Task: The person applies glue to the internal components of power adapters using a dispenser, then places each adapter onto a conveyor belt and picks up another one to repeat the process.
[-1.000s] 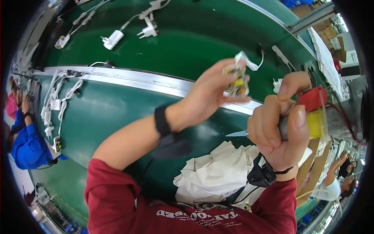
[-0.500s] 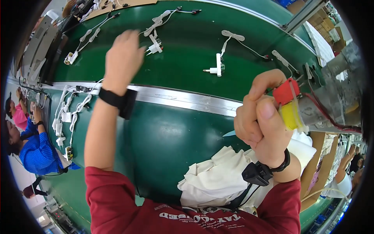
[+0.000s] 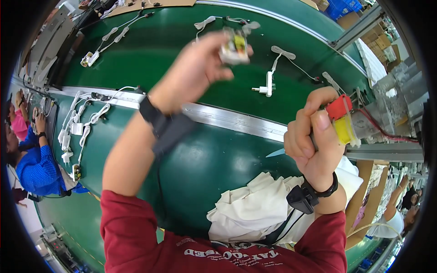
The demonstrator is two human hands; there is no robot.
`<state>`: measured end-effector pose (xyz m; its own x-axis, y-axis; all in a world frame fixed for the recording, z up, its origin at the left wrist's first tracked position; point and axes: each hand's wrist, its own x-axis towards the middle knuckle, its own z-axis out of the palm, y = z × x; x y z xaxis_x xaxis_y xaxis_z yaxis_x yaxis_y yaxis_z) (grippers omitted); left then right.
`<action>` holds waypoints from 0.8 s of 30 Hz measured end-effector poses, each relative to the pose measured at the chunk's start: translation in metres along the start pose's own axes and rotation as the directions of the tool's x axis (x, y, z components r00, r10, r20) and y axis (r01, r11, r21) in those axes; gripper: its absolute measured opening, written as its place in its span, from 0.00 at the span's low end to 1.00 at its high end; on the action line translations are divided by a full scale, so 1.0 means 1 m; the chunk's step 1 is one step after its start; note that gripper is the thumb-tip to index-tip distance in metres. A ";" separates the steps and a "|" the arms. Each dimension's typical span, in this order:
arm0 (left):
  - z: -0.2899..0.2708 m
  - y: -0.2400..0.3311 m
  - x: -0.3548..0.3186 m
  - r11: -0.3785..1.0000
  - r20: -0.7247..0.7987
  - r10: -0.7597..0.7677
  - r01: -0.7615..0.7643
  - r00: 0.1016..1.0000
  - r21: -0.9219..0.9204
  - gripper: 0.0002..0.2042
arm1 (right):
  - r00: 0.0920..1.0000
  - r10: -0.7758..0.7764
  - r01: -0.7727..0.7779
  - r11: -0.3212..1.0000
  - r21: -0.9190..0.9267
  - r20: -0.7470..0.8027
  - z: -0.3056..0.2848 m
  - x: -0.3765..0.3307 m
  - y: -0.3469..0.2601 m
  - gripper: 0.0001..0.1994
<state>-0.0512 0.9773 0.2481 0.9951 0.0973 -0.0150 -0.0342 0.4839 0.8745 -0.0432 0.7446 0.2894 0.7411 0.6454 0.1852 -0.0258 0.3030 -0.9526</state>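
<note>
The left hand (image 3: 198, 68) grasps a small boxy white plastic charger part (image 3: 235, 46) with coloured components. The right hand (image 3: 314, 141) is clenched round a red-and-yellow-tipped tool (image 3: 342, 122).

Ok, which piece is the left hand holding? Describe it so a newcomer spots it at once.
Start at the green conveyor belt running across the top. Above its middle, the raised left hand pinches a small open adapter unit with bare coloured parts. The white plug nearby lies closed on the belt with a cord.
</note>
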 end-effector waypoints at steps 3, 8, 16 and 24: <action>0.023 -0.060 -0.038 0.960 -0.014 -0.166 0.159 0.986 -0.231 0.16 | 0.997 0.008 -0.013 0.997 -0.072 -0.077 0.001 0.006 -0.003 0.12; 0.058 -0.112 -0.083 0.860 0.087 -0.397 0.403 0.914 -0.312 0.18 | 0.991 -0.017 0.003 0.994 -0.106 -0.136 -0.009 0.017 -0.002 0.12; 0.070 -0.119 -0.089 0.888 0.201 -0.381 0.418 0.903 -0.194 0.20 | 0.991 -0.086 0.066 0.981 -0.182 -0.106 -0.013 0.023 0.008 0.12; 0.068 -0.118 -0.090 0.880 0.212 -0.355 0.402 0.911 -0.253 0.20 | 0.999 0.011 -0.015 0.995 -0.096 -0.047 -0.007 0.027 0.011 0.13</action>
<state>-0.1306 0.8522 0.1796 0.9378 -0.2677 -0.2210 0.3466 0.6847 0.6412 -0.0194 0.7604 0.2822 0.7717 0.6147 0.1634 0.0273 0.2248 -0.9740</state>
